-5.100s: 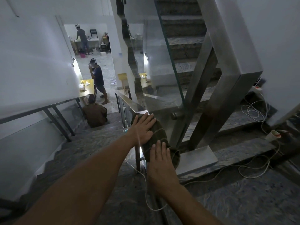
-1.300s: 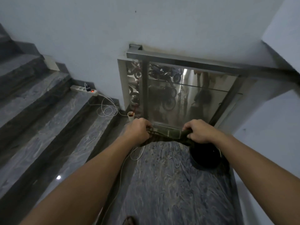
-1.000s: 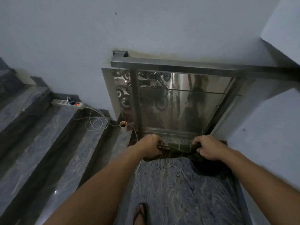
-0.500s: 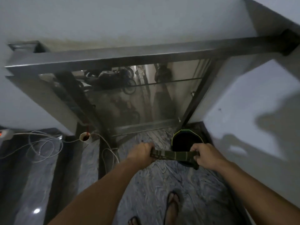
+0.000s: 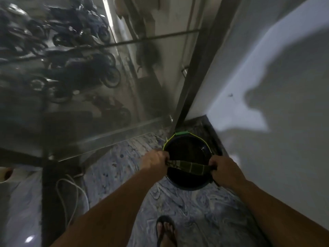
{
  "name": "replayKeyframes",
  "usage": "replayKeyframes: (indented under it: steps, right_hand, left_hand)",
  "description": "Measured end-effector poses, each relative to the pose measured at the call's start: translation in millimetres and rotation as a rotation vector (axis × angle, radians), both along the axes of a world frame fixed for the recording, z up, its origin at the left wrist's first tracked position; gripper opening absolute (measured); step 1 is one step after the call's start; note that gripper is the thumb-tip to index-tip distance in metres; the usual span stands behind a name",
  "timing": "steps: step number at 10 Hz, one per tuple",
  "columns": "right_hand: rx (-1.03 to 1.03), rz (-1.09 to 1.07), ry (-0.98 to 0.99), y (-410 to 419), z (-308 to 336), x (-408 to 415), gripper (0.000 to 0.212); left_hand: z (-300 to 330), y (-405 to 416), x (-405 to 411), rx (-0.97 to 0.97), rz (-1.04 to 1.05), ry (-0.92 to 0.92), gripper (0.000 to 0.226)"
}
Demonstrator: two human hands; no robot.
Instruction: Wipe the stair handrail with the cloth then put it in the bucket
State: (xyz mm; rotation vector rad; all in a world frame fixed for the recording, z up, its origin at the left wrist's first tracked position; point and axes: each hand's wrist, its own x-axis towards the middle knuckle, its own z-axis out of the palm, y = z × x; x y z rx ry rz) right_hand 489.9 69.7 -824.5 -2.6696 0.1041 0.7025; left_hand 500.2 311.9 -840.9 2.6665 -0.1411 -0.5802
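A dark green checked cloth is stretched flat between my two hands, directly above the open mouth of a black bucket. The bucket has a green-yellow rim and stands on the marble landing floor in the corner by the white wall. My left hand grips the cloth's left end over the bucket's left rim. My right hand grips the right end over the right rim. No handrail top is in view, only the metal post of the glass railing.
A glass railing panel fills the upper left, with parked motorbikes seen through it. A white cable lies coiled on the floor at left near a paper cup. My sandalled foot stands behind the bucket. The white wall closes the right side.
I have stepped closer to the corner and lowered my view. Both hands carried the stretched cloth forward, from in front of the bucket to over its opening.
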Motion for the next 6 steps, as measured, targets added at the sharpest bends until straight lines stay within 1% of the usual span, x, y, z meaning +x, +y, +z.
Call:
replayKeyframes:
  steps: [1, 2, 3, 4, 5, 6]
  right_hand:
    - [-0.024, -0.022, 0.016, -17.9, -52.7, 16.9, 0.013]
    - [-0.062, -0.031, 0.017, -28.5, -96.8, 28.8, 0.012]
    - [-0.078, -0.088, -0.002, -32.5, -136.3, 39.2, 0.013]
    - [-0.034, -0.165, -0.008, -34.7, -171.3, 45.2, 0.014]
    - [0.007, -0.197, 0.007, -38.0, -194.5, 45.6, 0.013]
    - [0.019, -0.239, 0.061, -37.6, -204.3, 39.6, 0.012]
  left_hand:
    - [-51.5, -21.0, 26.3, 0.039, -0.018, -0.043, 0.019]
    - [-99.0, -39.7, 45.9, 0.043, 0.008, -0.015, 0.023]
    - [-140.6, -55.1, 56.0, 0.015, 0.009, 0.010, 0.027]
    - [-166.5, -64.1, 62.4, -0.008, 0.001, 0.018, 0.027]
    - [-190.1, -66.6, 66.5, -0.064, -0.005, 0.053, 0.027]
    - [-198.1, -63.3, 64.8, -0.026, -0.071, 0.123, 0.029]
